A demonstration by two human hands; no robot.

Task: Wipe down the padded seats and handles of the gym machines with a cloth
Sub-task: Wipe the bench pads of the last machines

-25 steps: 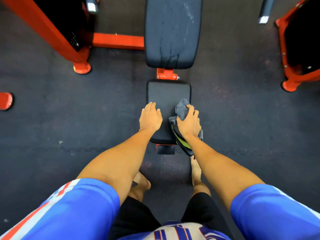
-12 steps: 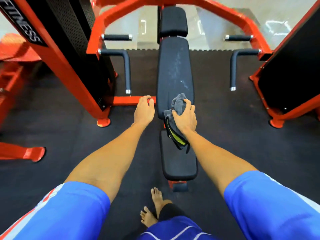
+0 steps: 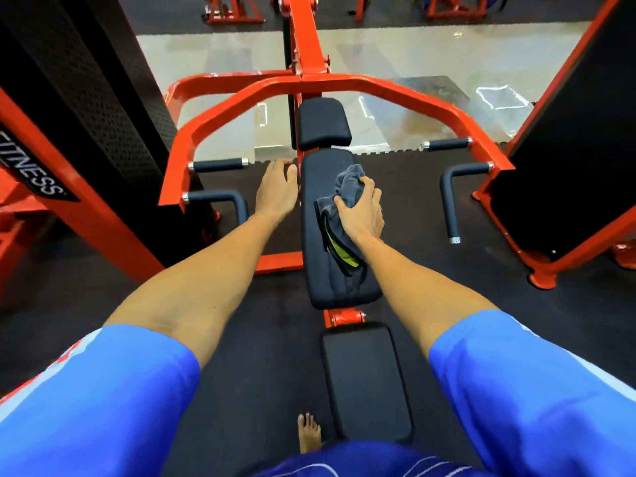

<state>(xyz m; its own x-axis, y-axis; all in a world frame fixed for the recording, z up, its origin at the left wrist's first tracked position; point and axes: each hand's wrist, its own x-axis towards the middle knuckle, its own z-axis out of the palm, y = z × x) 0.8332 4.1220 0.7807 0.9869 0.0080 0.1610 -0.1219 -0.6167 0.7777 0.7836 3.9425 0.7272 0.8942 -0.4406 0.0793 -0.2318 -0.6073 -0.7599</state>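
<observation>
A red chest-press machine stands before me with a black padded back pad (image 3: 318, 256), a headrest pad (image 3: 323, 123) above it and a seat pad (image 3: 366, 380) below. My right hand (image 3: 361, 215) grips a bunched grey cloth (image 3: 344, 197) with a yellow-green edge and presses it on the back pad's upper half. My left hand (image 3: 277, 191) is open, fingers straight, at the pad's left edge. Black handles (image 3: 216, 165) (image 3: 449, 201) stick out on both sides.
Red frame arms (image 3: 241, 94) arch over the pads. Black weight-stack shrouds (image 3: 86, 108) (image 3: 578, 132) flank the machine left and right. Dark rubber flooring (image 3: 268, 356) lies below, pale tile (image 3: 378, 56) beyond. My bare foot (image 3: 309, 432) stands by the seat pad.
My view has tilted up from the seat to the back pad. My right hand moved the cloth from the seat up the back pad; my left hand moved up along the pad's left side.
</observation>
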